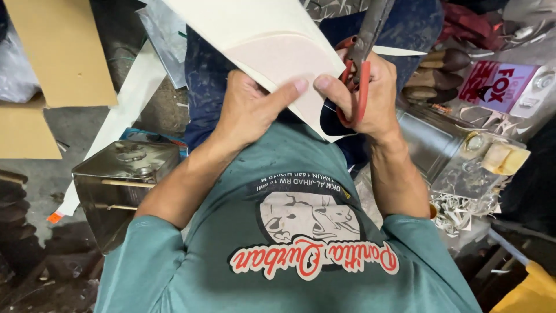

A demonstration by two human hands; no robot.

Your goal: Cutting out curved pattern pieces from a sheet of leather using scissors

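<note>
My left hand [250, 107] pinches the lower edge of a large cream sheet [260, 35] with a pale pink curved layer on it, thumb pressed on top. My right hand [370, 93] grips red-handled scissors [358, 69], fingers through the loops, blades pointing up and away along the sheet's right edge. Both hands are held close together above my lap, over dark blue trousers and a teal printed shirt.
A square metal tin [124, 185] stands at my left, another metal tin [431, 139] at my right. Brown cardboard sheets [58, 52] lie at the far left. A pink box [501, 84], wooden shoe forms [437, 75] and pale curled offcuts [457, 211] sit at the right.
</note>
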